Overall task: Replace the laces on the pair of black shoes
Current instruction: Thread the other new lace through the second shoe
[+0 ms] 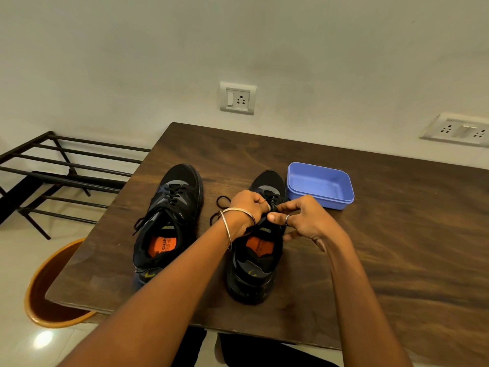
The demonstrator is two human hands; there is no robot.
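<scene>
Two black shoes with orange insoles stand side by side on the brown wooden table [383,234], toes pointing away from me. The left shoe [169,221] is laced, its lace ends hanging loose at the side. Over the tongue of the right shoe [254,266] both my hands work on its black lace [221,201]. My left hand [247,207], with a bangle on the wrist, grips the lace from the left. My right hand [299,221], wearing a ring on the thumb, pinches the lace between thumb and forefinger. A loop of lace lies on the table left of that shoe.
An empty blue plastic tub [321,185] stands just right of the right shoe's toe. A black metal rack [66,168] and an orange bin [47,287] sit on the floor left of the table. Wall sockets [238,98] are behind.
</scene>
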